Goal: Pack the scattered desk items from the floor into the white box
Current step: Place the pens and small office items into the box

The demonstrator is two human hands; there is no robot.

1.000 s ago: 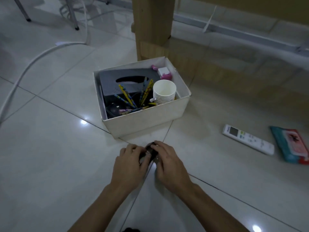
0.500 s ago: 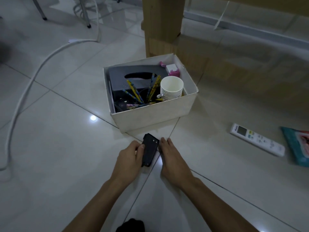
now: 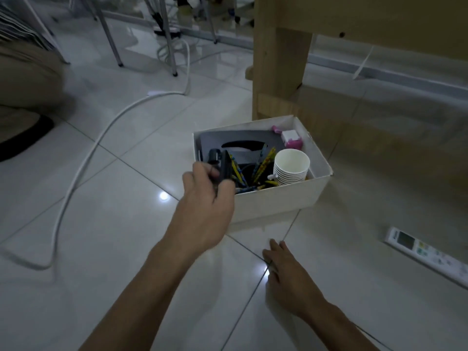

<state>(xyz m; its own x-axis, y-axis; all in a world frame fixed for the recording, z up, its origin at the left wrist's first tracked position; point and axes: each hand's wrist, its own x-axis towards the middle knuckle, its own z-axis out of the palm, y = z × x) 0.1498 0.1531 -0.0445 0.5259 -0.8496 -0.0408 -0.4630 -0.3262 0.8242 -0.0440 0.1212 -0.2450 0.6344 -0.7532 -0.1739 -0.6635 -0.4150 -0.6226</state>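
Observation:
The white box sits on the tiled floor beside a wooden table leg. Inside it are a grey tissue holder, coloured pencils, a stack of paper cups and a small pink and white item. My left hand grips a small black device over the box's near left corner. My right hand rests flat on the floor in front of the box, holding nothing. A white remote control lies on the floor at the right.
The wooden table leg and its frame stand right behind the box. A white cable curves across the floor at the left. Metal chair legs stand at the back. A person's leg and dark shoe are at the far left.
My left hand has lifted the black device off the floor and carried it up over the box's left corner. My right hand has let go and stayed on the floor.

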